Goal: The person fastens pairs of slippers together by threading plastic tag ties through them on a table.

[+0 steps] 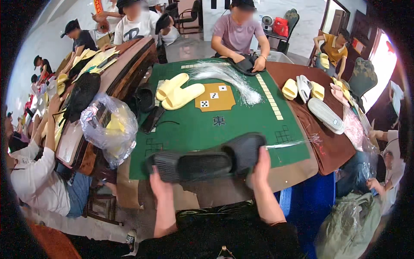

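Observation:
Over the near edge of the green mat, a pair of black slide slippers [205, 166] stretches sideways between my hands, slightly blurred. Their ends overlap, so I cannot tell exactly how they fit together. My left hand [162, 190] grips the left end, thumb up against the ribbed part. At the right end, my right hand [261, 170] holds the smoother raised part, with some fingers hidden beneath. Just behind the slippers, thin clear strands [289, 143] lie on the mat. Two pale yellow slippers [183, 96] rest farther back on the left.
A bundle of clear strands [233, 80] spreads across the green mat [189, 134]. Opposite, a person [238, 32] handles a black slipper [246, 64]. Several light slippers [325, 115] sit at right. A clear plastic bag [108, 129] hangs at left; a blue bin [308, 207] stands below right.

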The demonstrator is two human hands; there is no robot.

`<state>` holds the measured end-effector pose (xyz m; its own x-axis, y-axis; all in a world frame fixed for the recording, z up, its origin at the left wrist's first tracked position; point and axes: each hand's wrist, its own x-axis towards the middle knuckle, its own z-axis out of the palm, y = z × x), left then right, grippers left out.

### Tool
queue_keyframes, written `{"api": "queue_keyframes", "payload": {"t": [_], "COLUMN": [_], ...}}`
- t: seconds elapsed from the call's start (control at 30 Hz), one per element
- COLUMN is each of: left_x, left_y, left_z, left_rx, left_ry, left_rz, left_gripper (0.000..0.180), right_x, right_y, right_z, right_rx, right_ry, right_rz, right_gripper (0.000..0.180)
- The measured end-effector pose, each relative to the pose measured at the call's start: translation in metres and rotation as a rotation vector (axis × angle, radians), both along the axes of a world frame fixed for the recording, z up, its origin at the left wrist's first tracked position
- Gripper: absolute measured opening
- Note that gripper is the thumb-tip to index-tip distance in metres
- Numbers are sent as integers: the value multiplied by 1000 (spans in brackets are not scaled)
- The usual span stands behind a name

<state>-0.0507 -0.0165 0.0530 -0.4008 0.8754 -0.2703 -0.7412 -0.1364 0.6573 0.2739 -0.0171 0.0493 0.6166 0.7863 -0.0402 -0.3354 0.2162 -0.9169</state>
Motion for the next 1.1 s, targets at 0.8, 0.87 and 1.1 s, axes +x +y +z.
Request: {"api": "queue_keyframes", "payload": {"t": [0.8,0.87,1.1], "left_x": [67,83,97], "left_y": [88,67,46], "left_z": [-9,18,25], "left_rx": [210,376,738], "left_ry": [1244,1550,1837], "left_rz": [-211,-210,-481], "left_gripper": [35,36,37], "right_x": [-30,-25,15], "right_y": [77,62,23], "right_z": [10,8,25], "right_rx": [-15,33,-26], "right_ry": [-949,-1002,-1215], "right_rz": [54,25,61], "right_gripper": [19,16,13]}}
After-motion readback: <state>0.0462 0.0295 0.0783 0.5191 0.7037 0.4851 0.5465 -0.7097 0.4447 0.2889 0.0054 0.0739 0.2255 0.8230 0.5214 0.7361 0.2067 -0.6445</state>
